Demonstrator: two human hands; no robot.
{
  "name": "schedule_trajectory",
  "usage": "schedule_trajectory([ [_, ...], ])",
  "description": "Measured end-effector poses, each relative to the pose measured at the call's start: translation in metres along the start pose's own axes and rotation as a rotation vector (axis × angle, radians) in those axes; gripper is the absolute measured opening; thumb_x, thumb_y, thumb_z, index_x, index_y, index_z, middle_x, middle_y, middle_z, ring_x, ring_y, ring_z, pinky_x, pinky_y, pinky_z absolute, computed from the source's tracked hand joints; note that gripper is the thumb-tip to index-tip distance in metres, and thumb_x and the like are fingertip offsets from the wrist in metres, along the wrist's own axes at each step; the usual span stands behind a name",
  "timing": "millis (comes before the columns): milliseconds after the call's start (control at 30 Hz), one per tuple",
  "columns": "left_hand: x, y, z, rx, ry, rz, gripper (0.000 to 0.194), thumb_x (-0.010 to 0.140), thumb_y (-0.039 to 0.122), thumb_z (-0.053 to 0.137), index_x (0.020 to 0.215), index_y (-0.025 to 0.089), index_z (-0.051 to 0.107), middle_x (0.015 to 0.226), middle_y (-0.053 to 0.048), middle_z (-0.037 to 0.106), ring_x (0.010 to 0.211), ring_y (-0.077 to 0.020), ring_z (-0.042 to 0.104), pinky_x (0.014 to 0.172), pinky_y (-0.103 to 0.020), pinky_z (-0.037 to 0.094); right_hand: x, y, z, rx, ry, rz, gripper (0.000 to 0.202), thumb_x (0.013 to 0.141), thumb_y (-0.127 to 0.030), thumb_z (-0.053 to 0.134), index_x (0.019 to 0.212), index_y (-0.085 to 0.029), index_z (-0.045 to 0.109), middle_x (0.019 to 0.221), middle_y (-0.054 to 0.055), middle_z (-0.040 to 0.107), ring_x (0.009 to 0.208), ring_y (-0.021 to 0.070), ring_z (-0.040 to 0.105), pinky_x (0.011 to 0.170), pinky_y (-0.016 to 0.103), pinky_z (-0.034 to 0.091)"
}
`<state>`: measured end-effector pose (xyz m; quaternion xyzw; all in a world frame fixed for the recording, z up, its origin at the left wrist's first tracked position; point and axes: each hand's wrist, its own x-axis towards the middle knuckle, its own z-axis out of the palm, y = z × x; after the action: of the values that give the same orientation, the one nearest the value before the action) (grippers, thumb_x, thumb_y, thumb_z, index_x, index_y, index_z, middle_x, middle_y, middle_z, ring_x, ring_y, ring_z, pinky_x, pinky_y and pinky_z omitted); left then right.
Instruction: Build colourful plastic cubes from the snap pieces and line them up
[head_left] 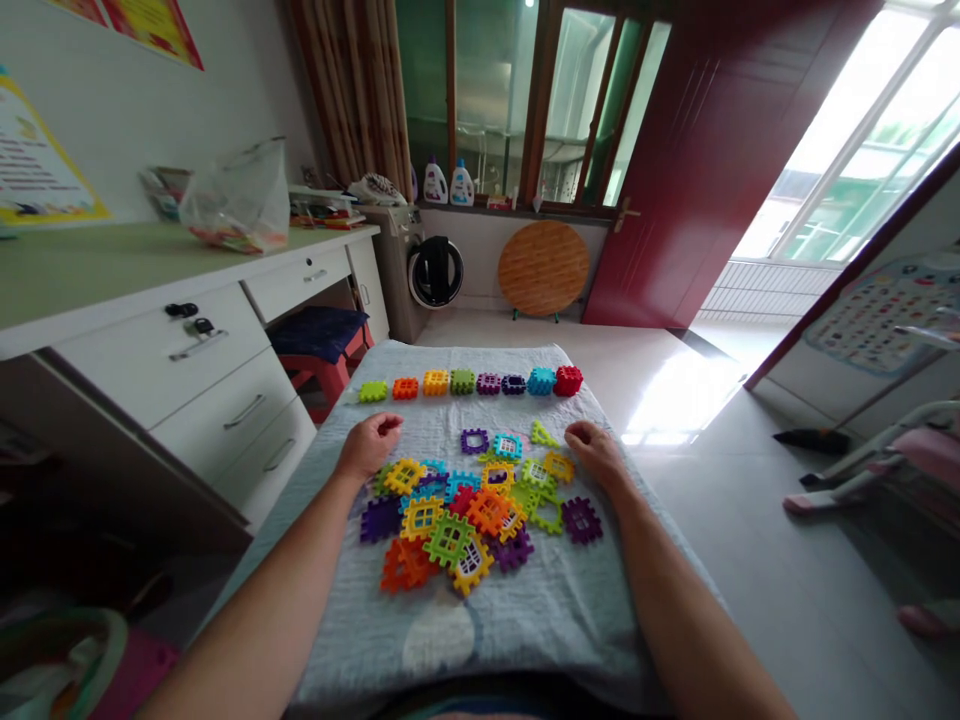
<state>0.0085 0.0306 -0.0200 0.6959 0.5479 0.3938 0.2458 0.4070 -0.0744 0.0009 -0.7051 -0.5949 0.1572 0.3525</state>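
Observation:
My left hand (pixel 371 445) rests on the cloth at the left of a pile of plastic building pieces, its fingers curled in and nothing showing in them. On the other side, my right hand (pixel 598 450) lies loosely closed, also with nothing visible in it, close to a light-green triangular piece (pixel 543 434). The pile between my hands has notched, window-like pieces, among them an orange one (pixel 489 511), a green one (pixel 449 540) and a dark purple one (pixel 582 520). Beyond the hands, a row of small coloured stacks runs from a light-green stack (pixel 373 391) to a red stack (pixel 568 380).
A pale blue cloth (pixel 442 635) covers the table. Along the left stands a desk (pixel 202 375) with drawers and a plastic bag (pixel 244 200) on top. A red stool (pixel 322 345) is tucked beside it. A washing machine (pixel 397 270) stands farther back.

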Motion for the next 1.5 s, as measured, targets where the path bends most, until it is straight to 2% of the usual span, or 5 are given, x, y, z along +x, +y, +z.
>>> schedule_trajectory([
  [333,0.0,0.001,0.002,0.106,0.053,-0.003,0.028,0.07,0.035,0.049,0.085,0.017,0.066,0.081,-0.005,0.071,0.075,-0.0193,0.065,0.072,-0.027,0.051,-0.017,-0.02,-0.023,-0.195,-0.406,-0.25,0.041,0.06,-0.038,0.073,0.095,-0.021,0.06,0.099,0.005,0.056,0.095,0.0209,0.05,0.085,0.033,0.043],
  [633,0.001,0.006,0.001,0.139,0.057,-0.035,0.027,0.07,0.032,0.048,0.084,0.017,0.066,0.081,-0.005,0.071,0.074,-0.0194,0.065,0.073,-0.028,0.05,-0.007,-0.013,-0.013,-0.066,-0.26,-0.165,0.023,0.08,-0.037,0.048,0.082,-0.019,0.062,0.077,0.003,0.06,0.072,0.0168,0.055,0.066,0.028,0.043],
  [767,0.001,0.005,0.001,0.146,0.055,-0.031,0.027,0.07,0.033,0.048,0.083,0.018,0.066,0.081,-0.005,0.071,0.075,-0.0196,0.065,0.073,-0.028,0.05,-0.005,-0.005,-0.006,-0.033,-0.082,-0.048,0.034,0.08,-0.04,0.046,0.105,-0.019,0.057,0.063,-0.002,0.053,0.059,0.0157,0.051,0.057,0.027,0.041],
  [967,0.0,0.005,0.0,0.158,0.059,-0.008,0.028,0.069,0.035,0.049,0.084,0.018,0.066,0.08,-0.005,0.071,0.073,-0.0195,0.064,0.072,-0.027,0.05,-0.004,0.012,-0.005,-0.239,0.139,-0.129,0.043,0.073,-0.035,0.058,0.115,-0.024,0.056,0.107,0.008,0.057,0.1,0.0257,0.053,0.087,0.04,0.042],
  [1500,-0.003,0.009,0.003,0.199,0.067,0.012,0.025,0.069,0.028,0.048,0.083,0.017,0.067,0.082,-0.006,0.07,0.075,-0.0196,0.064,0.074,-0.028,0.05,-0.011,-0.002,0.0,-0.422,-0.094,-0.197,0.038,0.075,-0.046,0.06,0.109,-0.031,0.063,0.115,0.005,0.057,0.107,0.0287,0.046,0.089,0.043,0.034],
])
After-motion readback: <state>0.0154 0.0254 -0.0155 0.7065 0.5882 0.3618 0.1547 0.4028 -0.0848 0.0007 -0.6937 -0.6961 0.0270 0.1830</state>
